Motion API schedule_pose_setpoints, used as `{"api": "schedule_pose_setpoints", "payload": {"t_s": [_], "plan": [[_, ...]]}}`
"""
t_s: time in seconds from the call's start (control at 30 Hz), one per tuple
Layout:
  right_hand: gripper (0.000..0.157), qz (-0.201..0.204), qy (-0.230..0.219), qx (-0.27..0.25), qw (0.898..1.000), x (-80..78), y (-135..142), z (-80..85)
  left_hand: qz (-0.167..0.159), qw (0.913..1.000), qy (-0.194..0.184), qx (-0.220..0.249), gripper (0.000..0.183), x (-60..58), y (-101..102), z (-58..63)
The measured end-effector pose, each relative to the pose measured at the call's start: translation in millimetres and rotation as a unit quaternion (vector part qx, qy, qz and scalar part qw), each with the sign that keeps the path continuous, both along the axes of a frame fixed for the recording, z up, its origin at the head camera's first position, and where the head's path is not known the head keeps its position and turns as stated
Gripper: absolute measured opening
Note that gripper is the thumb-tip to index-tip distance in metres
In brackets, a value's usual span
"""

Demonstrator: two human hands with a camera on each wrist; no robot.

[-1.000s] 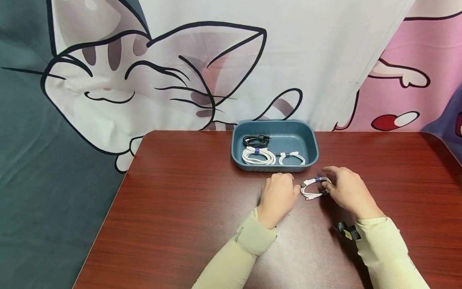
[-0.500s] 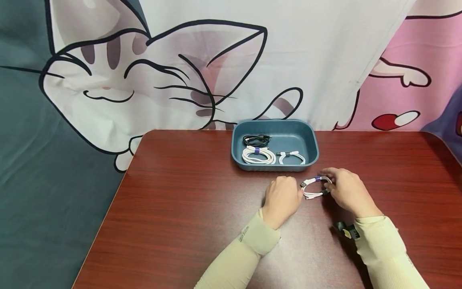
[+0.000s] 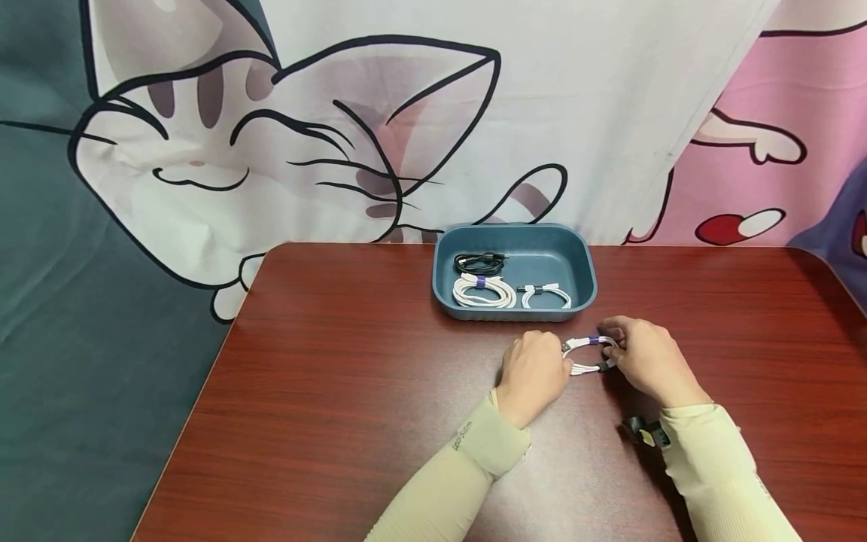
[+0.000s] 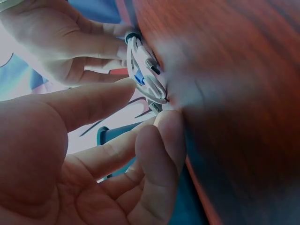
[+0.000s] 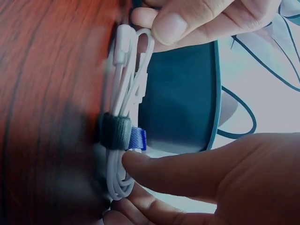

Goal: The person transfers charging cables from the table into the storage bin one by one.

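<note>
A coiled white USB cable (image 3: 585, 369) lies on the table in front of the tray, bound with a purple-blue strap (image 5: 137, 138) and a dark strap (image 5: 116, 131). My left hand (image 3: 535, 376) pinches its left end between thumb and fingers. At the opposite end my right hand (image 3: 649, 360) grips the coil, thumb on the near side and fingers curled behind, as the right wrist view shows. Plugs of the cable (image 4: 133, 61) stick out along the coil in the left wrist view. Some fingertips are hidden behind the coil.
Just behind the hands stands a blue-grey tray (image 3: 582, 260). It holds a black coiled cable (image 3: 479, 263), a thick white coil (image 3: 484, 293) and a smaller white one (image 3: 547, 293). A printed curtain (image 3: 609, 113) hangs behind the wooden table (image 3: 325, 361).
My left hand has moved slightly right and onto the cable's left end. My right hand has closed further round the right side, and the coil has shifted a little.
</note>
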State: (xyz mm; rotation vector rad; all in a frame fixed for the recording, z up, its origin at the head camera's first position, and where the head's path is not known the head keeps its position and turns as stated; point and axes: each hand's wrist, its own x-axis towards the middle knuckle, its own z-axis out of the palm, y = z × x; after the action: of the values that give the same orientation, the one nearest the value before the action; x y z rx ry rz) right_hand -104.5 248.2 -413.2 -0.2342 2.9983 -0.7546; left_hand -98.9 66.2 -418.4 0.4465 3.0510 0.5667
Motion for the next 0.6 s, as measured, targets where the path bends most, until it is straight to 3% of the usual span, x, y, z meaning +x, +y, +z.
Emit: {"api": "schedule_pose_setpoints", "payload": {"t_s": [0.4,0.6], "plan": [[0.009,0.002,0.010,0.020,1.000,-1.0,0.8,0.0,-0.002,0.9998,-0.019,0.002,0.040,-3.4,-2.3,-0.6],[0.007,-0.006,0.002,0.013,1.000,0.3,2.5,0.7,-0.002,0.9994,-0.031,0.012,0.043,-3.6,-3.6,0.3]]}}
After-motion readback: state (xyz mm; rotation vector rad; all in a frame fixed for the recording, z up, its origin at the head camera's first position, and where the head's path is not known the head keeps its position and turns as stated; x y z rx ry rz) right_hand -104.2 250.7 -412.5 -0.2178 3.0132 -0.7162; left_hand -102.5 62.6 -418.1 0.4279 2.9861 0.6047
